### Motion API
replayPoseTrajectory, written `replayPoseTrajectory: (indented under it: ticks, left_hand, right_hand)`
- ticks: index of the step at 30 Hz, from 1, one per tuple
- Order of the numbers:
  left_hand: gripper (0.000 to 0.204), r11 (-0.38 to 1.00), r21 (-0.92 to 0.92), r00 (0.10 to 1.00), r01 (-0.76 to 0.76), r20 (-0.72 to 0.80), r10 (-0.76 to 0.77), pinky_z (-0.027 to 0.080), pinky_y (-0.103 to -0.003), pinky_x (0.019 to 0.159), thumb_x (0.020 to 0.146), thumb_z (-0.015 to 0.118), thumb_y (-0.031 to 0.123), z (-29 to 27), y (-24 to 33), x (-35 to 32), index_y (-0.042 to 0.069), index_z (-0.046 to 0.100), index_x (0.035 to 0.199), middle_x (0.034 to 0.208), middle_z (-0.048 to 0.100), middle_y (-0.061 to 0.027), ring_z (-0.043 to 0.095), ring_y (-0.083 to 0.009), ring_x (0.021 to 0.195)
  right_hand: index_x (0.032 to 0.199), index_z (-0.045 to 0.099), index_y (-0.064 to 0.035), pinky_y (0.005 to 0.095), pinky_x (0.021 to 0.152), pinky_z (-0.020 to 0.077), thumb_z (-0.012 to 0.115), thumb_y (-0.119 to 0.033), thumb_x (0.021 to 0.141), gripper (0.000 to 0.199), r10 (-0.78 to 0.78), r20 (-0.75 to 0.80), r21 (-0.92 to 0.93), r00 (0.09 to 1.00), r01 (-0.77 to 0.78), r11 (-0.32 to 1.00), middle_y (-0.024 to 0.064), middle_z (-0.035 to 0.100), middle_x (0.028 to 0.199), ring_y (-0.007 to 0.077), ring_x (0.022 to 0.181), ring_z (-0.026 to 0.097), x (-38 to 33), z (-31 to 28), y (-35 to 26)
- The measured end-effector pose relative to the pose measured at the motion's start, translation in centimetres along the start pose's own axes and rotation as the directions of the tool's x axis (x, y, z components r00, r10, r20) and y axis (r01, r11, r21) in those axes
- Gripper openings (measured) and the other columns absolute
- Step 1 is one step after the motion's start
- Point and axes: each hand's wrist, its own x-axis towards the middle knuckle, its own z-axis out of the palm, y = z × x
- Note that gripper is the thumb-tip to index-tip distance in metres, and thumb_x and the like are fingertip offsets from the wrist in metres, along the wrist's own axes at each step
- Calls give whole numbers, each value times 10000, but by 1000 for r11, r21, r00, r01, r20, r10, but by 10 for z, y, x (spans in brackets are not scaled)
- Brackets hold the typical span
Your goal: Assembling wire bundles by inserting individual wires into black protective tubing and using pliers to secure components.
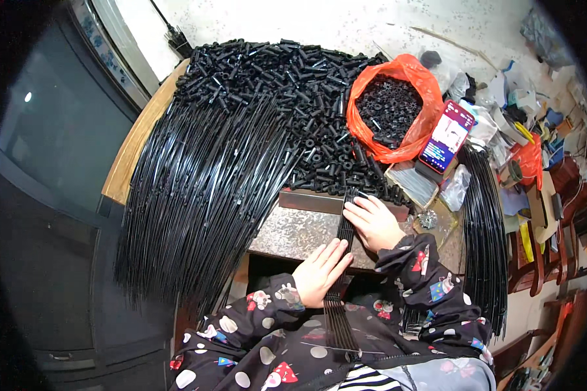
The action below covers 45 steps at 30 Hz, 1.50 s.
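Observation:
A flat row of thin black rods [346, 229] runs from the table edge down over my lap, its lower ends [339, 326] spread slightly across my dark patterned smock. My left hand [323, 272] lies across the middle of the row with its fingers stretched out. Higher up, my right hand [374, 223] rests with extended fingers over the rods' upper ends. Those ends meet a straight metal bar [306, 201] on the table. Both palms face down, so what is under them is hidden.
Small black tubular parts [261, 72] are heaped behind the bar. Many loose rods [195, 195] hang over the left edge, another bundle [486, 234] at right. An orange bag [430, 120] holds black rings; a phone [447, 138] leans beside it. Clutter [528, 143] fills the far right.

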Motion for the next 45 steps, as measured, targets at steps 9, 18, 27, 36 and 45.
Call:
replayPoseTrajectory:
  ticks: [9,18,27,36,45]
  left_hand:
    - [768,1000,11,999,0,-32,1,196,-397,871,527,569,398,1,2,-1,-35,278,1091,1149,219,-241,229,-358,1065]
    - [695,999,32,1000,25,-19,-24,200,-389,869,571,518,378,-1,-1,0,-39,296,1080,1149,209,-249,210,-346,1080]
    - [736,989,148,1000,-10,15,8,187,-386,876,557,536,384,2,-6,2,-16,261,1110,1164,184,-241,185,-344,1092]
    - [719,999,-2,999,-46,-30,46,194,-371,883,538,561,288,1,-8,6,-61,262,1091,1151,213,-243,216,-349,1078]
    - [695,998,39,999,-46,18,45,203,-377,874,546,546,249,-2,-5,0,-60,256,1097,1156,216,-234,218,-343,1080]
  right_hand:
    - [854,487,-24,293,746,379,530,-62,598,263,-38,-91,110,995,48,993,75,487,900,236,867,445,2,4,5]
    - [751,461,-18,263,672,382,519,-84,516,250,-178,-76,118,981,186,975,72,460,787,215,755,429,15,12,13]
    - [725,495,-61,258,686,373,530,-99,577,156,-244,-62,-73,968,239,968,43,456,771,203,764,418,16,15,20]
    - [738,525,-27,311,646,389,515,-103,636,128,528,-282,208,801,-486,849,116,495,765,255,712,480,-1,-31,62]
    - [637,498,-34,301,606,371,523,-99,615,72,485,-101,-141,869,-495,857,76,439,684,226,695,440,-24,-35,77]
